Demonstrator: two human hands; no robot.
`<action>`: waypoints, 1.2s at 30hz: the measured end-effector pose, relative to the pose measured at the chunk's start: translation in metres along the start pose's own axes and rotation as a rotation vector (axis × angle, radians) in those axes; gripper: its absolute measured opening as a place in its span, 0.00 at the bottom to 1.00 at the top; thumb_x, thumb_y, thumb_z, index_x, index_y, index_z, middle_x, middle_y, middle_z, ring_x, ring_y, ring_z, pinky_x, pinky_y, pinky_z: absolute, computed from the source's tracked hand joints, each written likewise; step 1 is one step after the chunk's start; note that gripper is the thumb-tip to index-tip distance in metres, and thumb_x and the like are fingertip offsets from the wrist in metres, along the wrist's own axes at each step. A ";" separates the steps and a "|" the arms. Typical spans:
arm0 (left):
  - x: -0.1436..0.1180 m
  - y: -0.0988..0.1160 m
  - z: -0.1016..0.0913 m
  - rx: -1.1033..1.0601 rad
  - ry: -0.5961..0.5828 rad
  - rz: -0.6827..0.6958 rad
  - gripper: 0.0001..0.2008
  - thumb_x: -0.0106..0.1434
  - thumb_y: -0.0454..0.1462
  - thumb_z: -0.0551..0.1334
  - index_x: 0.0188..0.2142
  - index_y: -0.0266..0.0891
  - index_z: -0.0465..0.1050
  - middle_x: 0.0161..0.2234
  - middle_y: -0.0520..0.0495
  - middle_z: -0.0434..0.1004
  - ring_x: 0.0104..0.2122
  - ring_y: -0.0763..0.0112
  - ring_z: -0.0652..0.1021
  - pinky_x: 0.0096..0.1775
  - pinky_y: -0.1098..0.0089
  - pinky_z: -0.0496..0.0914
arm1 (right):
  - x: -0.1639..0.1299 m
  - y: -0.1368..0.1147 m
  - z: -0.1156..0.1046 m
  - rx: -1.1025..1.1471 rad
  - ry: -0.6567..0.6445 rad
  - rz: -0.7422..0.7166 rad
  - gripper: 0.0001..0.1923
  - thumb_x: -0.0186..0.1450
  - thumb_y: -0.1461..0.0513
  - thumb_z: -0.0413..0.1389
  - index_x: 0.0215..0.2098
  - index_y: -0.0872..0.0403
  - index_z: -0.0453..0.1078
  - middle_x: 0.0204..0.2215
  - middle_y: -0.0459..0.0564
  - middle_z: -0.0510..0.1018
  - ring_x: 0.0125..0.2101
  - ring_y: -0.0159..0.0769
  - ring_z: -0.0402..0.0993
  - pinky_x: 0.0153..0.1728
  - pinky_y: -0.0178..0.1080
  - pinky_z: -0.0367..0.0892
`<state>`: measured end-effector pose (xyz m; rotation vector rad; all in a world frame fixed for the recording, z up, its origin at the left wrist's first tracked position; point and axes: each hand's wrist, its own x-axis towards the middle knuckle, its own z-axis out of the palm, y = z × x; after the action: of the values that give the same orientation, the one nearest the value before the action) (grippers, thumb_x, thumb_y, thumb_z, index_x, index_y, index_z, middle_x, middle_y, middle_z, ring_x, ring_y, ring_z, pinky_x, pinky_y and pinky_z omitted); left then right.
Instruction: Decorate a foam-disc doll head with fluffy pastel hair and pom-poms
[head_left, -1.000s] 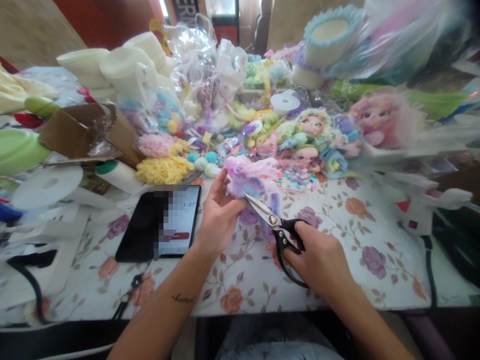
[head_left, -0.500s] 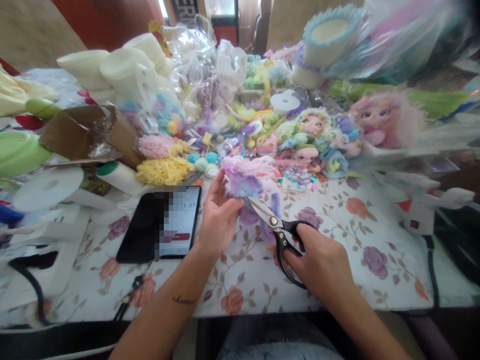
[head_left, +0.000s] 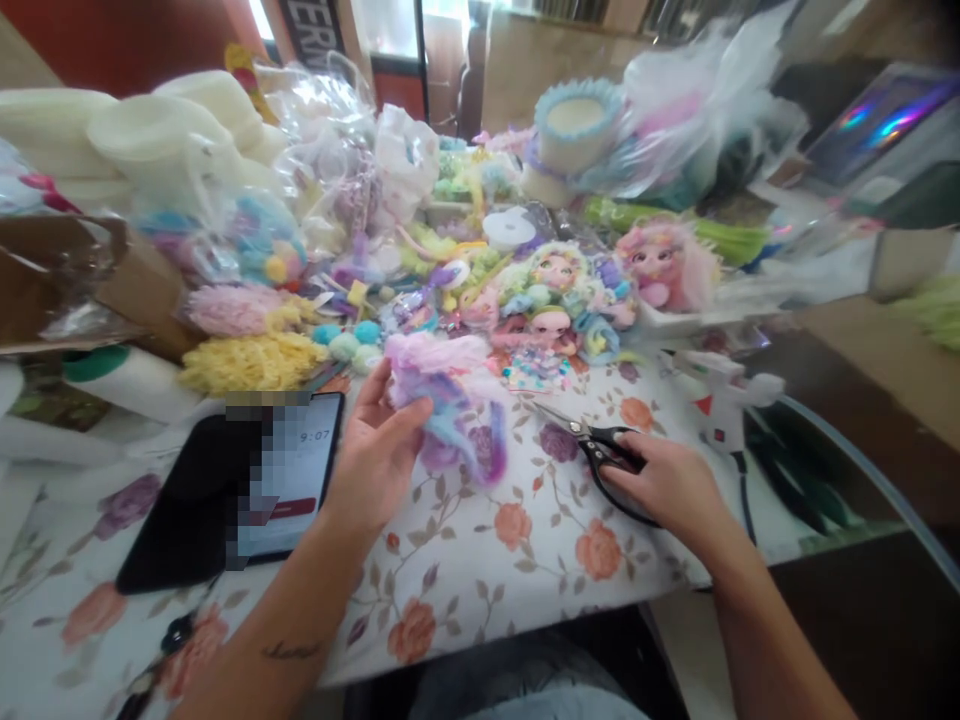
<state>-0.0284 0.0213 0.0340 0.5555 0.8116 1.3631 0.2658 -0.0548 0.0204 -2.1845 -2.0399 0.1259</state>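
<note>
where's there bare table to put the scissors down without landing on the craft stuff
Bare floral tablecloth lies along the near edge, between the left hand holding the purple fluffy piece and the right hand on the scissors. A smaller patch sits below the phone. Behind the hands, the dolls and yellow pompoms crowd the table.

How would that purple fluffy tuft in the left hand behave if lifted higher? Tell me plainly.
The purple fluffy tuft probably flops: loose strands trail below the left hand onto the tablecloth. It looks light, since pinching fingers alone carry it. Wispy fibres may shed or snag.
</note>
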 end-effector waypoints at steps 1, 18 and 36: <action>0.001 0.000 0.000 0.012 -0.003 0.012 0.25 0.47 0.30 0.75 0.45 0.46 0.77 0.37 0.54 0.80 0.32 0.75 0.78 0.32 0.76 0.73 | 0.004 0.000 -0.001 0.014 -0.006 -0.006 0.08 0.58 0.56 0.60 0.30 0.52 0.76 0.27 0.51 0.83 0.29 0.45 0.79 0.28 0.39 0.64; -0.004 -0.002 0.003 0.069 -0.060 -0.114 0.35 0.47 0.32 0.76 0.55 0.45 0.72 0.41 0.52 0.81 0.30 0.76 0.78 0.34 0.75 0.75 | 0.048 -0.093 -0.003 0.933 0.309 -0.303 0.16 0.64 0.53 0.62 0.47 0.50 0.74 0.42 0.53 0.82 0.37 0.41 0.80 0.38 0.44 0.76; -0.006 -0.010 -0.008 0.304 -0.254 -0.130 0.29 0.55 0.35 0.73 0.55 0.52 0.70 0.41 0.50 0.79 0.36 0.68 0.80 0.33 0.74 0.72 | 0.044 -0.122 0.023 1.424 -0.033 -0.113 0.19 0.61 0.54 0.64 0.49 0.49 0.69 0.46 0.50 0.80 0.45 0.44 0.79 0.47 0.44 0.74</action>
<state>-0.0283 0.0126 0.0224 0.8790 0.8349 1.0309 0.1454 -0.0021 0.0196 -1.1137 -1.2573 1.1558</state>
